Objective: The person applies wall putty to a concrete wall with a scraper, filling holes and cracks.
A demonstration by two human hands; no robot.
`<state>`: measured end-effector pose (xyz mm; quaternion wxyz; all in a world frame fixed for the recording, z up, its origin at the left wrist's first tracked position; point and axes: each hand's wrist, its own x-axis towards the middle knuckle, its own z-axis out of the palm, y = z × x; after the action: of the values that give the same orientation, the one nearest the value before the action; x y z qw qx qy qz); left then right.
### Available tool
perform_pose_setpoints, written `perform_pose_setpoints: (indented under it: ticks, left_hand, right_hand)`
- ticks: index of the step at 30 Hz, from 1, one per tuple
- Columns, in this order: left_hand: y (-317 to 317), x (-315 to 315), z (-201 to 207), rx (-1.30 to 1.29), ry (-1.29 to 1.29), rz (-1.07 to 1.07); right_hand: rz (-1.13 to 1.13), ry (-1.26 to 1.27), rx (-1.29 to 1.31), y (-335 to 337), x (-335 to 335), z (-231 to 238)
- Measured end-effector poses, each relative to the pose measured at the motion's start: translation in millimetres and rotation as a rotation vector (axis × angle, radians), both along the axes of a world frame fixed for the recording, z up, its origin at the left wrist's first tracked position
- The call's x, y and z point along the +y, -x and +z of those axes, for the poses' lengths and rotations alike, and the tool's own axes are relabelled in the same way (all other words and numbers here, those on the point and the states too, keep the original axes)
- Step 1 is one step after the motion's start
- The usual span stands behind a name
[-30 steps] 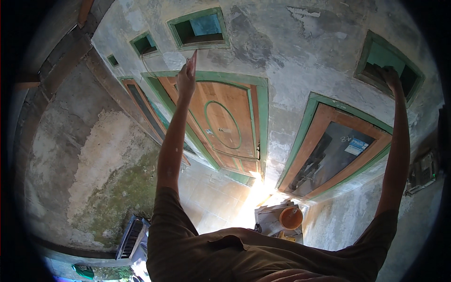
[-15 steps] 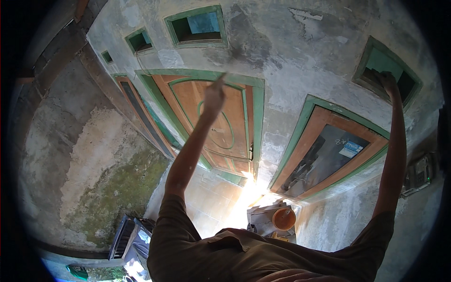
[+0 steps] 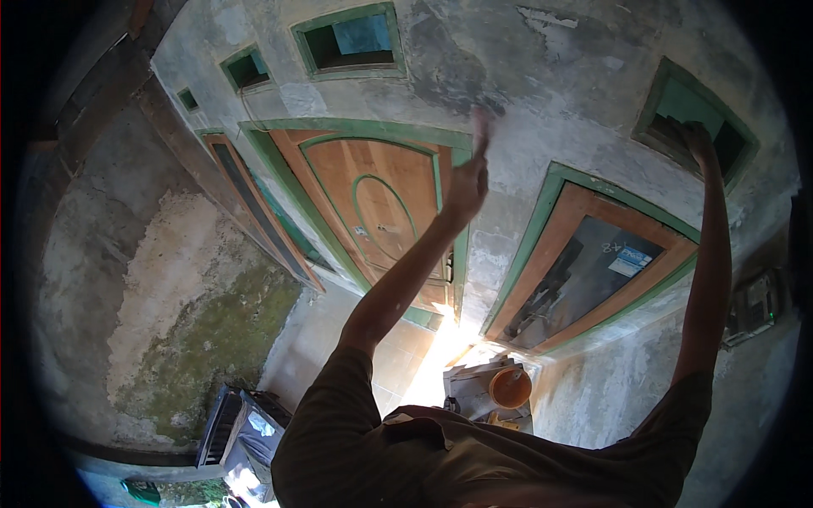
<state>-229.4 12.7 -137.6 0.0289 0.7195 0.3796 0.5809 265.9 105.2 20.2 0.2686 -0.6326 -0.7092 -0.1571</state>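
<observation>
A: Both arms are raised against a weathered plastered wall (image 3: pixel 584 93). The right hand (image 3: pixel 696 140) is set at the lower edge of a small green-framed wall opening (image 3: pixel 690 114), fingers laid on or curled over the frame; whether anything is gripped there cannot be told.

B: And the left hand (image 3: pixel 467 182) is seen flat and blurred, fingers together and extended upward, nothing held in it. It is placed on or just off the bare plaster, at the upper right corner of the wooden door (image 3: pixel 373 199) with its green frame.

A: The key relation is noted: the opening lies up and to the right of the left hand, well apart, with a glazed window (image 3: pixel 584 267) in a brown and green frame below and between the two hands. The right hand is already at that opening, so it is plainly the nearer one.

B: The opening's long axis is seen running roughly along the frame edge under the right fingers. Down below, an orange bucket (image 3: pixel 510 388) is seen on the sunlit floor near the door's foot.
</observation>
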Motion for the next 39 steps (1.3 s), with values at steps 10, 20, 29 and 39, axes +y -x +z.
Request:
perform_pose_setpoints:
  ticks: [10, 20, 29, 39]
  left_hand:
    - [107.0, 30.4, 17.3, 0.064, -0.112, 0.265]
    - [229.0, 58.6, 51.2, -0.180, -0.052, 0.697]
    - [23.9, 24.3, 16.1, -0.029, -0.100, 0.228]
    - [141.6, 5.3, 45.8, -0.223, 0.167, 0.552]
  right_hand:
    - [-0.016, 0.033, 0.111, 18.3, -2.5, 4.8]
    - [-0.082, 0.154, 0.195, 45.4, -14.9, 17.3]
    - [-0.106, 0.085, 0.152, 27.5, -1.5, 11.1]
    - [-0.112, 0.069, 0.132, 29.4, -16.8, 8.2]
